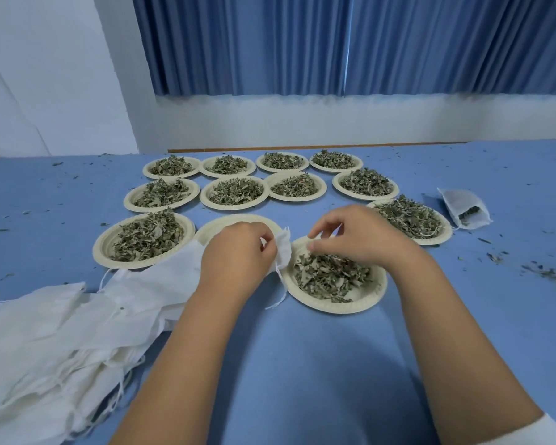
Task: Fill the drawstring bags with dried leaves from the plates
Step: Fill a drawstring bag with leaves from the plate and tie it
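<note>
Blue table (302,364) | left fingers (268,243) pinch limp white bag (284,250) | right fingers (329,227) over grey-green leaves (331,274), grip unclear

Small white bag (283,248): cloth, crumpled, pinched by left hand (238,255) at left rim of nearest plate (334,308); drawstring (278,300) dangling onto table.
Nearest plate: cream paper, holding loose mound of grey-green dried leaves (331,274).
Plate behind left hand (235,220): bare where visible.
Ten more plates (235,191) in rows beyond, each heaped with leaves.
Filled bag (464,208): lying flat at right, apart from plates, dark leaves showing inside.
Pile of empty bags (61,332): lower left, overlapping, strings trailing.
</note>
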### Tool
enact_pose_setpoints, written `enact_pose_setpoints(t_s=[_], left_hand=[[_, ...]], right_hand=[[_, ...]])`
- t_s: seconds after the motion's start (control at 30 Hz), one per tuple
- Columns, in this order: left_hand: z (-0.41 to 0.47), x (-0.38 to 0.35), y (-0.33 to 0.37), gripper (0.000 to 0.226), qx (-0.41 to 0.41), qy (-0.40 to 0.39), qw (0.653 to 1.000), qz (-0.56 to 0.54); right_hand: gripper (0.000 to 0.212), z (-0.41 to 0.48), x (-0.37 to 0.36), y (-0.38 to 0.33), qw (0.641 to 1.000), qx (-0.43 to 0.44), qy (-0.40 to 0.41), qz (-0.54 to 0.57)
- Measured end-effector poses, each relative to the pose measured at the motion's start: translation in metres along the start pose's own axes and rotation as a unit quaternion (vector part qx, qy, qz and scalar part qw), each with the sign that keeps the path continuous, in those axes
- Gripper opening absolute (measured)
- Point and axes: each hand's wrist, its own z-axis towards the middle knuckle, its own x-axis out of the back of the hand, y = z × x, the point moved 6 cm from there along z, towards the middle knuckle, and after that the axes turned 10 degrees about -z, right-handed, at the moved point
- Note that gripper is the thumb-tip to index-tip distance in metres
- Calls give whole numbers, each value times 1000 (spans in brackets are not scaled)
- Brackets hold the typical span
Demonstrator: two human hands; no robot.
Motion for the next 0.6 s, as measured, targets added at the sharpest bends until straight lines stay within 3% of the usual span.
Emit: enact_pose_setpoints(t_s=[0.1, 0.17, 0.43, 0.6], left_hand=[[5, -8, 9, 16, -9, -12, 1000, 12], [7, -15, 14, 16, -14, -14, 1000, 12], [0, -27, -7, 11, 56, -8, 992, -113], [0, -21, -6, 13, 40, 16, 991, -130]], right_hand=[[42, -5, -17, 12, 994, -8, -101, -48], [50, -4, -28, 13, 990, 1, -117, -75], [31, 6, -39, 16, 994, 27, -68, -75], [20, 7, -27, 20, 1000, 19, -20, 8]])
